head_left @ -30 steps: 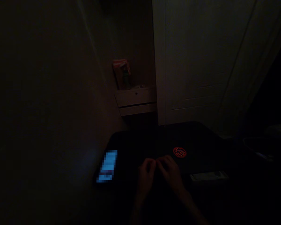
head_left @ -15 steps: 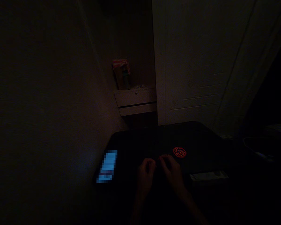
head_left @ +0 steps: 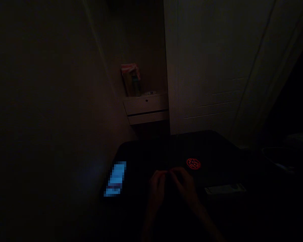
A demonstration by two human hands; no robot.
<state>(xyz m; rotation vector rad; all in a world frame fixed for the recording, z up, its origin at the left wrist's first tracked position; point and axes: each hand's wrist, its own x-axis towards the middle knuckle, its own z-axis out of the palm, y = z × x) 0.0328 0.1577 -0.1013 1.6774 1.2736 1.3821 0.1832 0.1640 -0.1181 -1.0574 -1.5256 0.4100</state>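
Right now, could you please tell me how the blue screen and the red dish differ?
The screen glows blue; the dish is red and dimmer. The screen is larger and oblong, the dish smaller and round. The screen lies far from the right hand, the dish near it. Both appear to lie on the dark table.

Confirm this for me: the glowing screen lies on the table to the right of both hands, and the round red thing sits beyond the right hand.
Wrong side: in the head view, the glowing screen lies on the table to the left of both hands. The round red thing does sit beyond the right hand.
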